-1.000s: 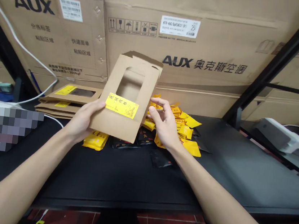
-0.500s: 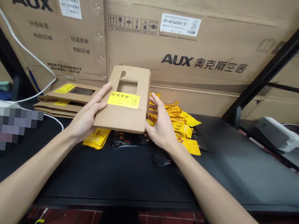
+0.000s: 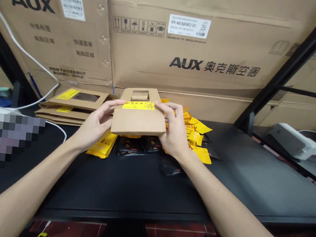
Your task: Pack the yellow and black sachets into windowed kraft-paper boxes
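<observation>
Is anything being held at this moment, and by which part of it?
Yes, a kraft cardboard box: the left hand holds its left edge, and the right hand holds its right end.

Slim bare forearms [image 3: 26, 181] tapering to a long-fingered left hand [image 3: 95, 125] and right hand [image 3: 175, 132]

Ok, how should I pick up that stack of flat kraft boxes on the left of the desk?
Probably by the near long edge, from the front, thumb on top, fingers under: the stack of flat kraft boxes lies slightly fanned on the black desk, so that edge stands open.
</observation>
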A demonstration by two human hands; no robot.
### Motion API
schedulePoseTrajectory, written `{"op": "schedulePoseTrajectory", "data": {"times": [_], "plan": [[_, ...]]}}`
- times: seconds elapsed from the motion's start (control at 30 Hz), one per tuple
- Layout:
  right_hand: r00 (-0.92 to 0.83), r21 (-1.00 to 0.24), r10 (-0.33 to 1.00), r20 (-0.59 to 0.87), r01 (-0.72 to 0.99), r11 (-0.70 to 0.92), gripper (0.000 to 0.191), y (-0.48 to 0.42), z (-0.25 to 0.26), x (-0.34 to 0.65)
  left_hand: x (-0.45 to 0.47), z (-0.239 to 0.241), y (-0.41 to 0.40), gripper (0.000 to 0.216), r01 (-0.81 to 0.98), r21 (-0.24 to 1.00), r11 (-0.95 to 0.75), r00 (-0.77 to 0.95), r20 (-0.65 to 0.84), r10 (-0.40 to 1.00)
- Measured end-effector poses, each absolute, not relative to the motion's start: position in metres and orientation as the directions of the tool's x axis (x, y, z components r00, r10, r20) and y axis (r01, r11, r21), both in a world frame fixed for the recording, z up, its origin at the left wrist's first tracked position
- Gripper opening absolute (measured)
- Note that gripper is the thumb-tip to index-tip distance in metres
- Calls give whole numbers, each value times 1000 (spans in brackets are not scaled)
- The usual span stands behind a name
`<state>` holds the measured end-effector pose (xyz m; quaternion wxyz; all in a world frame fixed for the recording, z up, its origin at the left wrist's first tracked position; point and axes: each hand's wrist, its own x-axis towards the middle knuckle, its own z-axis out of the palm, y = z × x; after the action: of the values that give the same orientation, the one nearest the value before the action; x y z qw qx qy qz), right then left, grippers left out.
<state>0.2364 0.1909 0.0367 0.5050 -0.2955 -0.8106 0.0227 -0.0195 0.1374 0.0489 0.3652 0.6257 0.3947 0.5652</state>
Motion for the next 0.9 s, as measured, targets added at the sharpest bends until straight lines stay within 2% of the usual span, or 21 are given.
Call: {"op": "schedulePoseTrajectory", "data": {"times": [0.1, 0.2, 0.4, 0.5, 0.9], "plan": [[-449, -213, 412, 793, 430, 877, 60, 184, 43, 239, -22, 50, 138, 58, 66, 904, -423, -20, 425, 905], [-514, -191, 390, 764, 398, 897, 65, 181, 47, 241, -22, 51, 137, 58, 48, 899, -435, -47, 437, 898], [-516, -166, 410, 753, 453, 876, 27, 187, 47, 242, -22, 48, 139, 63, 71, 897, -435, 12, 436, 900], [-518, -139, 419, 746, 494, 858, 16, 188, 47, 243, -23, 47, 140, 60, 76, 886, -458, 55, 455, 889], [-507, -154, 447, 737, 519, 841, 12, 192, 46, 244, -22, 49, 139, 78, 90, 892, -442, 200, 419, 886]]}}
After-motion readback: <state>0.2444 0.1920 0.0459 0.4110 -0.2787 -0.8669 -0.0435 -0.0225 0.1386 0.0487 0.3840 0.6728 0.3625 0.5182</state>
